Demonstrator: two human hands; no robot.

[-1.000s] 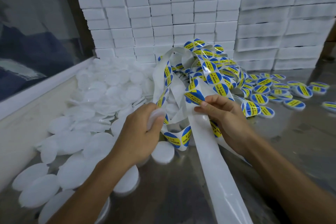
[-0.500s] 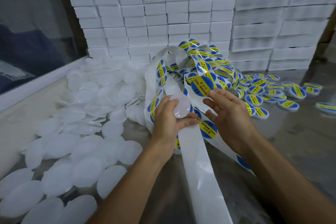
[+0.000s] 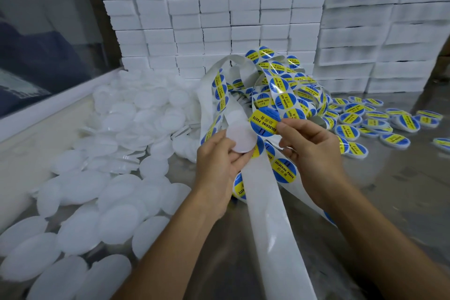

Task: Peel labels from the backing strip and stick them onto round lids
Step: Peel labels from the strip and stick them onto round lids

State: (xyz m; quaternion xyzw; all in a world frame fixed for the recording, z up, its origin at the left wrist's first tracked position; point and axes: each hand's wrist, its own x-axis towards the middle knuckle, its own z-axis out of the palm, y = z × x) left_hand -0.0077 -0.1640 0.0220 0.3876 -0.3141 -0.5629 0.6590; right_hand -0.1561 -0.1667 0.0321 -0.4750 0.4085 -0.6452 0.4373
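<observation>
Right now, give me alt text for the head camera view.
A right hand pinches a peeled blue-and-yellow label beside a blank white lid held in the left hand. Blank lids lie left, labelled lids right.

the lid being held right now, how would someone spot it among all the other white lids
Start at the tangled label strip running down the middle of the table. Just above its bare stretch, the left hand holds one plain white lid in its fingers, with the right hand pinching a blue and yellow label beside it. It is the only bare lid raised off the table, not lying in the pile.
</observation>
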